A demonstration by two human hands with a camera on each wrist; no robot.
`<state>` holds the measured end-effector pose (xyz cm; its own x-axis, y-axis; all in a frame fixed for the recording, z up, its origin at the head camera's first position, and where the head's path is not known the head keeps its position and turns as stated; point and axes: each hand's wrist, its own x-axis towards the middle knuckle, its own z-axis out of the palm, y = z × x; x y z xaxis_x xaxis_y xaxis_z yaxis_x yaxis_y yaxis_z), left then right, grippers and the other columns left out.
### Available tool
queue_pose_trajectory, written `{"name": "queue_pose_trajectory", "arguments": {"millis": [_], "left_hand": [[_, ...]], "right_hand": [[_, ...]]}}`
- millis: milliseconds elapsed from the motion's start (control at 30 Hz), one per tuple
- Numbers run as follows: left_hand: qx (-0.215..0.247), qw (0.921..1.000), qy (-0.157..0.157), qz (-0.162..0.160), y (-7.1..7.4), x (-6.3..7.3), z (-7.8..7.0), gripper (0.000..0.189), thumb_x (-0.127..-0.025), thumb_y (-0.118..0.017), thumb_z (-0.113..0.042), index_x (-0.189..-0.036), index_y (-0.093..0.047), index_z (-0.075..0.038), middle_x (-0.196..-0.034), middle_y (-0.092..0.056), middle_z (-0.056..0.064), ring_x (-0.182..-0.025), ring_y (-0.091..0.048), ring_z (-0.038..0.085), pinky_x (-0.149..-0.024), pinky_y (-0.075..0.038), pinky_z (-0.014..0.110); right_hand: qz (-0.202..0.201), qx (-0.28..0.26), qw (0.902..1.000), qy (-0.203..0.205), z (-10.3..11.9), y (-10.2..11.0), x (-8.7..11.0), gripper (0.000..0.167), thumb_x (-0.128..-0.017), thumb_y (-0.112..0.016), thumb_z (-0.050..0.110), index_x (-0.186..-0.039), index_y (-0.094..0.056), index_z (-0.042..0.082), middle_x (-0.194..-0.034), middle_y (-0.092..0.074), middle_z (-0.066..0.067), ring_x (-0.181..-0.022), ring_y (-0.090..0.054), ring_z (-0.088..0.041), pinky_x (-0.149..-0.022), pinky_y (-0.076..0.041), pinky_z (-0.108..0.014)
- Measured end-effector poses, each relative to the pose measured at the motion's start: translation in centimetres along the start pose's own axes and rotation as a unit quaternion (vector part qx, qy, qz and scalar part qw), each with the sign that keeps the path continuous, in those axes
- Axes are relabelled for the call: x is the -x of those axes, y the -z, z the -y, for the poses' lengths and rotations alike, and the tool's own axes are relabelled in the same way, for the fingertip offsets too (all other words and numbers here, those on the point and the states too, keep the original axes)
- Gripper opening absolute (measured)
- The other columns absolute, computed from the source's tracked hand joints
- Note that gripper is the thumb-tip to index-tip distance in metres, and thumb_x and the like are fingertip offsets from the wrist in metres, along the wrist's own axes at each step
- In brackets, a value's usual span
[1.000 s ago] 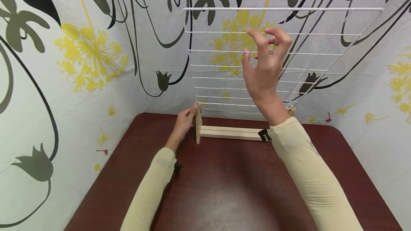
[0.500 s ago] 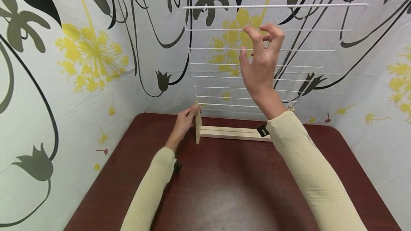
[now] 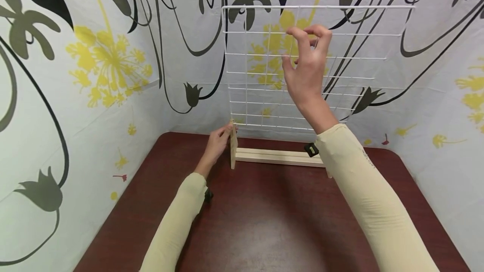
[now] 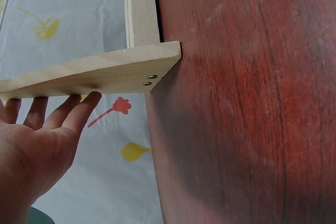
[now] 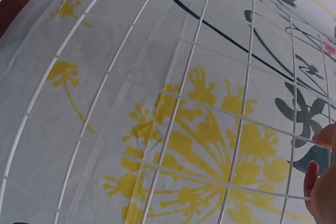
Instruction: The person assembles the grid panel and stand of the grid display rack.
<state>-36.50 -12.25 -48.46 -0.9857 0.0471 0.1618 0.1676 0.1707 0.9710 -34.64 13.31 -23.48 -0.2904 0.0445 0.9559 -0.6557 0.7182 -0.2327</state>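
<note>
A white wire rack (image 3: 317,6) stands tilted at the back of the table, its lower edge at the upper end of a pale wooden frame (image 3: 280,157). My left hand (image 3: 215,144) grips the top of the frame's left upright (image 3: 233,150). In the left wrist view, its fingertips press the upright's outer face (image 4: 105,74), with two screw heads near the corner; the thumb is hidden. High on the rack, my right hand (image 3: 306,66) holds a wire with curled fingers. The right wrist view shows the rack's wires (image 5: 181,95), with the hand at the right edge. My right forearm hides the frame's right end.
The dark red-brown table (image 3: 257,217) stretches in front of the frame. Behind and beside it hangs a pale flower-patterned cloth (image 3: 113,146). Dark wrist cameras (image 3: 311,149) sit at both sleeves.
The rack's right side has swung left and its upper bar looks shorter. My right hand has shifted slightly left and up with it. The left hand stays on the upright.
</note>
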Motion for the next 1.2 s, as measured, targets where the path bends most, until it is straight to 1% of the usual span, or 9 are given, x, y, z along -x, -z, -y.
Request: {"name": "queue_pose_trajectory", "arguments": {"millis": [167,333,467,633,767,833,1000,1100,1200], "left_hand": [[-0.021,0.9998,-0.004,-0.006,0.0,0.1,-0.2,0.066,-0.101,-0.054,-0.067,-0.134,-0.074,-0.014,-0.132,-0.075,0.011,-0.110,-0.067,0.019,-0.086,-0.054,0.034],[-0.031,0.9994,-0.013,-0.006,0.0,0.2,-0.4,0.058,-0.105,-0.054,-0.061,-0.136,-0.074,-0.016,-0.137,-0.074,0.009,-0.129,-0.064,0.023,-0.106,-0.053,0.042],[-0.038,0.9990,-0.017,-0.015,0.0,0.3,-0.5,0.052,-0.106,-0.054,-0.059,-0.140,-0.071,-0.022,-0.146,-0.068,0.007,-0.141,-0.059,0.025,-0.119,-0.046,0.049],[-0.060,0.9978,-0.016,-0.025,0.0,0.4,-0.8,0.053,-0.106,-0.054,-0.058,-0.141,-0.070,-0.022,-0.151,-0.064,0.006,-0.142,-0.057,0.026,-0.120,-0.045,0.048],[-0.077,0.9962,-0.030,-0.029,0.1,0.4,-1.2,0.052,-0.108,-0.056,-0.051,-0.146,-0.066,-0.018,-0.150,-0.065,0.011,-0.139,-0.060,0.030,-0.119,-0.046,0.049],[-0.067,0.9965,-0.042,-0.027,0.3,0.3,-1.6,0.051,-0.108,-0.059,-0.046,-0.150,-0.061,-0.016,-0.151,-0.063,0.013,-0.140,-0.059,0.031,-0.117,-0.048,0.050],[-0.007,0.9956,-0.093,-0.011,0.5,-0.2,-3.7,0.055,-0.110,-0.059,-0.030,-0.159,-0.046,-0.010,-0.157,-0.056,0.016,-0.149,-0.051,0.029,-0.125,-0.041,0.045],[0.031,0.9897,-0.139,-0.014,0.3,-0.7,-6.1,0.053,-0.111,-0.055,-0.024,-0.159,-0.043,-0.004,-0.156,-0.055,0.020,-0.150,-0.049,0.029,-0.128,-0.036,0.042],[0.059,0.9819,-0.177,-0.033,-0.1,-1.4,-9.1,0.047,-0.113,-0.050,-0.023,-0.155,-0.047,-0.001,-0.150,-0.060,0.022,-0.147,-0.052,0.030,-0.125,-0.040,0.044]], "right_hand": [[0.014,0.009,0.9999,0.002,-0.6,-0.1,0.1,0.046,-0.092,-0.072,-0.002,-0.133,-0.062,0.017,-0.135,-0.043,-0.023,-0.128,-0.051,-0.025,-0.083,-0.052,-0.032],[0.021,0.000,0.9997,-0.011,-1.0,-0.1,0.4,0.048,-0.090,-0.076,-0.001,-0.132,-0.063,0.017,-0.134,-0.043,-0.023,-0.114,-0.056,-0.027,-0.075,-0.051,-0.030],[0.040,-0.009,0.9990,-0.020,-1.2,-0.1,0.8,0.050,-0.090,-0.079,-0.001,-0.133,-0.063,0.019,-0.134,-0.042,-0.023,-0.104,-0.056,-0.031,-0.072,-0.050,-0.031],[0.058,-0.007,0.9981,-0.019,-1.5,0.0,1.4,0.050,-0.092,-0.080,0.003,-0.136,-0.061,0.020,-0.135,-0.041,-0.023,-0.103,-0.054,-0.033,-0.073,-0.053,-0.031],[0.060,-0.010,0.9979,-0.023,-1.5,0.0,1.5,0.050,-0.093,-0.080,0.005,-0.137,-0.061,0.021,-0.135,-0.041,-0.021,-0.102,-0.055,-0.032,-0.073,-0.054,-0.032],[0.062,-0.010,0.9976,-0.029,-1.6,-0.1,1.5,0.051,-0.093,-0.080,0.005,-0.137,-0.062,0.022,-0.135,-0.041,-0.020,-0.102,-0.055,-0.031,-0.073,-0.054,-0.032],[0.064,-0.012,0.9975,-0.030,-1.7,-0.2,1.6,0.051,-0.093,-0.080,0.005,-0.137,-0.062,0.021,-0.134,-0.041,-0.020,-0.102,-0.055,-0.032,-0.073,-0.055,-0.034],[0.061,-0.014,0.9978,-0.021,-1.7,-0.2,1.6,0.049,-0.093,-0.080,0.006,-0.137,-0.062,0.020,-0.134,-0.041,-0.022,-0.103,-0.056,-0.034,-0.073,-0.056,-0.036],[0.054,-0.019,0.9982,-0.018,-1.8,-0.2,1.6,0.049,-0.093,-0.080,0.006,-0.137,-0.062,0.019,-0.135,-0.041,-0.023,-0.104,-0.056,-0.034,-0.072,-0.056,-0.035]]}}
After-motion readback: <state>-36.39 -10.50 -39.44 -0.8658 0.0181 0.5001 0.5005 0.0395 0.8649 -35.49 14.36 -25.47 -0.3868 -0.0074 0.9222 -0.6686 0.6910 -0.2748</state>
